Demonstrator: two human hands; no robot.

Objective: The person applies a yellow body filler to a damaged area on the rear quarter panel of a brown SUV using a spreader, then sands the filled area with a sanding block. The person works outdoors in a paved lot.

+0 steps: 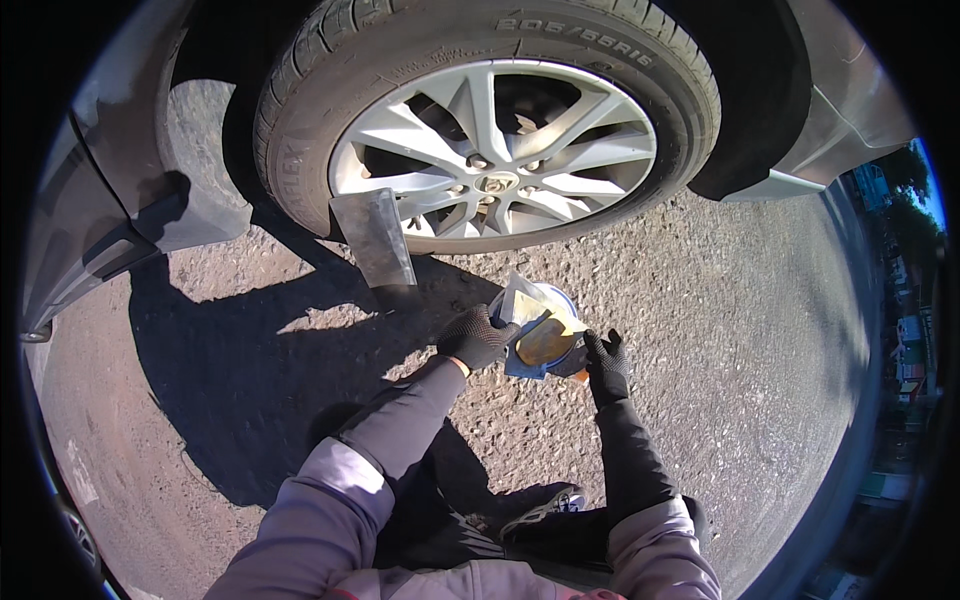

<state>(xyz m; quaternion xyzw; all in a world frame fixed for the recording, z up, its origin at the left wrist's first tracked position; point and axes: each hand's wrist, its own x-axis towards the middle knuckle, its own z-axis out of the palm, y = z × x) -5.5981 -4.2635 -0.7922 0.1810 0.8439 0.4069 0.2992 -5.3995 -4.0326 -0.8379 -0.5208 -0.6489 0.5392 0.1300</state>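
Note:
At the centre my left hand (478, 338), in a black textured glove, curls at the left of a blue tub (563, 300); exactly what it grips is unclear. On or over the tub are a pale translucent sheet (522, 300), a yellow sheet (565, 320) and a stained yellowish pad (543, 342), with an orange item (578, 375) partly hidden below. My gloved right hand (606, 362) pinches the yellow sheet's right corner.
A car tyre (680, 100) with silver alloy wheel (560, 150) fills the top, between grey body panels (830, 110). A dull rectangular sheet (372, 240) stands against the tyre's lower left. Rough asphalt (720, 380) carries shadows. My shoe (560, 505) is below.

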